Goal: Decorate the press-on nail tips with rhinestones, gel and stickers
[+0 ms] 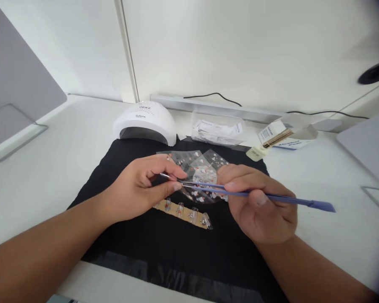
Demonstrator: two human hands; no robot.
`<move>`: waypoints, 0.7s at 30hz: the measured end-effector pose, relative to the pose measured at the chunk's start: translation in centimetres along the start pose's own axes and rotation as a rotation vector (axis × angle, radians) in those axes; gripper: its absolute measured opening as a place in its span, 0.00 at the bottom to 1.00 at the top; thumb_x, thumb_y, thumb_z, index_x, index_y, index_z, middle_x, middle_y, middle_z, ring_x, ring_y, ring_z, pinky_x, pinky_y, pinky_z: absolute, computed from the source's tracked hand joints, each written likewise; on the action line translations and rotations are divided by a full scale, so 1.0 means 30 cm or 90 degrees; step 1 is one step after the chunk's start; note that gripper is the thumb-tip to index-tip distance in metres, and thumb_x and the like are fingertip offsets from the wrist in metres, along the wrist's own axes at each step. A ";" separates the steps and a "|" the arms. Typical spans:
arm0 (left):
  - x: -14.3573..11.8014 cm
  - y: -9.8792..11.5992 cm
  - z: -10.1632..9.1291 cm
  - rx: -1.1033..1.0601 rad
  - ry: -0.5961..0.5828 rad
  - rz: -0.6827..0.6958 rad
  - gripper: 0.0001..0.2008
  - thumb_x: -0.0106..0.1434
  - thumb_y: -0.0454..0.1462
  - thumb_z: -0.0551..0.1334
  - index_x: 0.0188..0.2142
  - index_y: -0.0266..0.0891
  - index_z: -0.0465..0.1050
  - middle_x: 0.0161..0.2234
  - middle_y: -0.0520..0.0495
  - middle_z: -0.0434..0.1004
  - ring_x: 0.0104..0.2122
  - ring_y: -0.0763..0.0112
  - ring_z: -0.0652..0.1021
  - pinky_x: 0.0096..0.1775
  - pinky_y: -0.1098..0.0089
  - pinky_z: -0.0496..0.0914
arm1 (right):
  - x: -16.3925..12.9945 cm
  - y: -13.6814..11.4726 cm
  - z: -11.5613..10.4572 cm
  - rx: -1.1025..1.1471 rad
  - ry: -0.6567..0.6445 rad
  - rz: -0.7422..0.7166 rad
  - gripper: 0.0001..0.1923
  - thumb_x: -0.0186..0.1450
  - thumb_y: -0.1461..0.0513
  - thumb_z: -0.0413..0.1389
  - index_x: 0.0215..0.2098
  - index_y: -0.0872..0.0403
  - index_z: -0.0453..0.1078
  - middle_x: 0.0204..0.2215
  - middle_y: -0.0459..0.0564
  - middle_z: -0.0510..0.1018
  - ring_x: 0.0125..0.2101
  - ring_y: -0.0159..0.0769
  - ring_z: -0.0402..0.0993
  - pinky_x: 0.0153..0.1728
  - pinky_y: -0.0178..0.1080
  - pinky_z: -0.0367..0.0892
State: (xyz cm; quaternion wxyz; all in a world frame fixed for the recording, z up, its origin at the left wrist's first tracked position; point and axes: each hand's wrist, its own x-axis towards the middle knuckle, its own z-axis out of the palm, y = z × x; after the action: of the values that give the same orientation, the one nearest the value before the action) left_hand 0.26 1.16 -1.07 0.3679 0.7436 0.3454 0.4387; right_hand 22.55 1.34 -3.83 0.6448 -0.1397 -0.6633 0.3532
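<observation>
My right hand [259,204] grips a thin blue-handled tool [290,200] whose metal tip points left. My left hand [142,187] pinches that metal tip [172,178] between thumb and forefinger. Both hands hover over a black mat [164,248]. Under them lie several clear sticker sheets [205,168] printed with small red and white figures. Just below the hands, a tan strip [185,213] carries several clear nail tips with decorations.
A white nail lamp [145,122] stands at the mat's far edge. A clear bag of small packets [217,129] and an open white box [282,136] lie behind right. Cables run along the wall. Grey panels stand at both sides.
</observation>
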 end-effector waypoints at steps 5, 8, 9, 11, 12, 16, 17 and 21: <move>0.001 0.010 -0.001 -0.012 0.004 -0.052 0.06 0.59 0.29 0.66 0.36 0.36 0.80 0.31 0.49 0.78 0.30 0.77 0.78 0.30 0.81 0.72 | -0.005 -0.007 -0.003 -0.010 -0.008 0.024 0.13 0.69 0.62 0.53 0.41 0.53 0.81 0.26 0.51 0.77 0.27 0.38 0.72 0.27 0.44 0.64; 0.000 0.014 0.000 -0.016 -0.002 -0.080 0.05 0.59 0.29 0.66 0.36 0.36 0.80 0.31 0.50 0.77 0.31 0.78 0.78 0.31 0.82 0.72 | -0.008 -0.012 -0.004 -0.025 -0.005 0.053 0.13 0.69 0.61 0.53 0.41 0.50 0.81 0.26 0.51 0.77 0.26 0.39 0.71 0.27 0.45 0.64; -0.001 0.014 0.001 -0.021 -0.003 -0.086 0.05 0.59 0.29 0.66 0.36 0.36 0.80 0.31 0.50 0.77 0.31 0.79 0.78 0.32 0.82 0.72 | -0.008 -0.013 -0.004 -0.026 -0.007 0.056 0.13 0.69 0.61 0.53 0.42 0.49 0.81 0.26 0.51 0.77 0.26 0.39 0.71 0.26 0.45 0.65; -0.002 0.013 0.002 -0.035 -0.003 -0.103 0.05 0.59 0.30 0.66 0.36 0.37 0.80 0.31 0.51 0.77 0.31 0.79 0.78 0.33 0.81 0.72 | -0.009 -0.014 -0.005 -0.023 -0.014 0.061 0.14 0.69 0.62 0.53 0.44 0.49 0.81 0.26 0.51 0.77 0.26 0.39 0.71 0.26 0.45 0.65; -0.003 0.013 0.003 -0.043 -0.004 -0.112 0.06 0.59 0.30 0.66 0.37 0.37 0.79 0.31 0.51 0.76 0.31 0.79 0.78 0.32 0.81 0.72 | -0.010 -0.015 -0.005 -0.023 -0.016 0.068 0.14 0.69 0.61 0.53 0.44 0.49 0.81 0.26 0.51 0.77 0.26 0.39 0.71 0.26 0.45 0.65; -0.004 0.013 0.006 -0.070 0.004 -0.153 0.06 0.59 0.30 0.66 0.37 0.37 0.79 0.30 0.52 0.76 0.30 0.79 0.77 0.31 0.82 0.72 | -0.015 -0.015 -0.008 -0.042 -0.008 0.103 0.13 0.70 0.60 0.53 0.45 0.47 0.80 0.28 0.50 0.79 0.27 0.39 0.73 0.27 0.45 0.67; -0.003 0.014 0.007 -0.080 0.007 -0.164 0.06 0.58 0.30 0.67 0.37 0.37 0.79 0.30 0.53 0.76 0.30 0.80 0.76 0.30 0.82 0.71 | -0.015 -0.014 -0.008 -0.047 -0.005 0.110 0.13 0.70 0.60 0.53 0.45 0.46 0.80 0.29 0.50 0.79 0.28 0.39 0.73 0.28 0.45 0.67; 0.004 0.012 0.011 -0.117 0.023 -0.197 0.07 0.56 0.31 0.68 0.37 0.37 0.79 0.29 0.53 0.74 0.29 0.80 0.76 0.29 0.82 0.71 | -0.013 -0.009 -0.007 -0.064 0.000 0.126 0.12 0.70 0.59 0.54 0.45 0.44 0.80 0.28 0.48 0.79 0.29 0.39 0.73 0.30 0.45 0.68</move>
State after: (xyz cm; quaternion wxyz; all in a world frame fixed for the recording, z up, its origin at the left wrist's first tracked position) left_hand 0.68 0.99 -0.82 0.4911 0.6368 0.4210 0.4195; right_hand 22.87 0.97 -3.97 0.5987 -0.2367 -0.6631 0.3818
